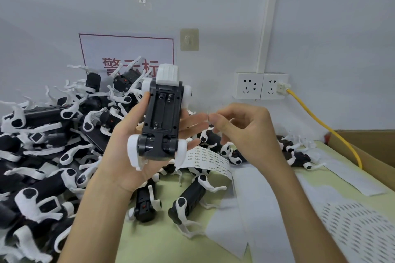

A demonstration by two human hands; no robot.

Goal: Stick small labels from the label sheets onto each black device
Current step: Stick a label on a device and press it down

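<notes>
Head: left hand (pixel 126 147) grips black device (pixel 164 111) above pile (pixel 49 179)

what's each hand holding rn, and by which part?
Left hand grips a device by its long sides. Right hand: thumb and forefinger meet; whether they pinch anything cannot be told.

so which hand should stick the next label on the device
Right. The left hand grips the black device, open underside toward the camera, so it is busy. The right hand hovers beside it, thumb and forefinger pinched, probably on a label too small to see.
</notes>
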